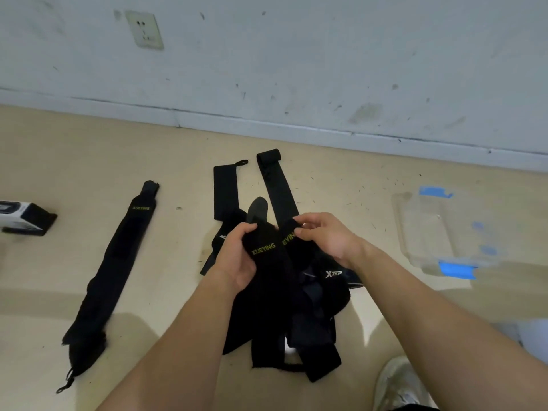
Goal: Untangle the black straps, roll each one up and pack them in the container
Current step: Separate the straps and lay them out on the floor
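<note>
The left hand (237,259) grips one lettered end of the tangled straps (296,310); the right hand (326,238) pinches the neighbouring end, fingers curled; both hands sit close together over the tangle on the floor (148,149); a separate flat strap (112,268) lies well left; the clear container (421,226) stands well right.

Single head-worn wide-angle view, looking forward and steeply down at the floor (89,149), left hand (234,258) and right hand (329,237) close under the lens, black straps (267,307) dead centre, wall (296,54) tilting across the top
</note>
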Demonstrator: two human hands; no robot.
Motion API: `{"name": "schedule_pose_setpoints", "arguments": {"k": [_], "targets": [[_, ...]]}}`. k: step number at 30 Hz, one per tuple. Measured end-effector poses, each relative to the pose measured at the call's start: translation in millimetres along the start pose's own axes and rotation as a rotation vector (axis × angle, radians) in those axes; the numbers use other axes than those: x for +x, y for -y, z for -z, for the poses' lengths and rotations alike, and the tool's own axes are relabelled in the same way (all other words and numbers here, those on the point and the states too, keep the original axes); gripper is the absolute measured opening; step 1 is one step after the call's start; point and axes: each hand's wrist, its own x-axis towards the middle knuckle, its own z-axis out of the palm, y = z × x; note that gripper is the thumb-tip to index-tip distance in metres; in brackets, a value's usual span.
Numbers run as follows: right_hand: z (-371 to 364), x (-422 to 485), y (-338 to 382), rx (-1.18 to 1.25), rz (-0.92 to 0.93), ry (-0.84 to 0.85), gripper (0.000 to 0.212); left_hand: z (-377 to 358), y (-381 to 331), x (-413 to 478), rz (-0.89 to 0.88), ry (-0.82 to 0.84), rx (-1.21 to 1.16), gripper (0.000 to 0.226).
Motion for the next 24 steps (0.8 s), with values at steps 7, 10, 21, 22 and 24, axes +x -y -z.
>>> {"name": "schedule_pose_setpoints", "arguments": {"k": [7, 10, 21, 22, 24], "targets": [[2, -6, -10, 0.196, -0.116, 0.035, 0.032, -2, -2, -9, 0.045, 0.047, -0.068, 0.048], [3, -6, -17, 0.157, -0.124, 0.007, 0.031, -3, -3, -7, 0.008, 0.048, -0.098, 0.042], [5, 6, -27, 0.142, -0.219, 0.008, 0.033, -15, 9, 1, -0.005, 0.064, 0.035, 0.034], [4, 8, -27, 0.115, -0.187, -0.001, 0.029, -14, 10, 2, -0.006, 0.051, 0.042, 0.033], [1, 9, -27, 0.108, -0.150, -0.005, 0.017, -13, 13, 3, -0.018, -0.011, 0.056, 0.031]]}}
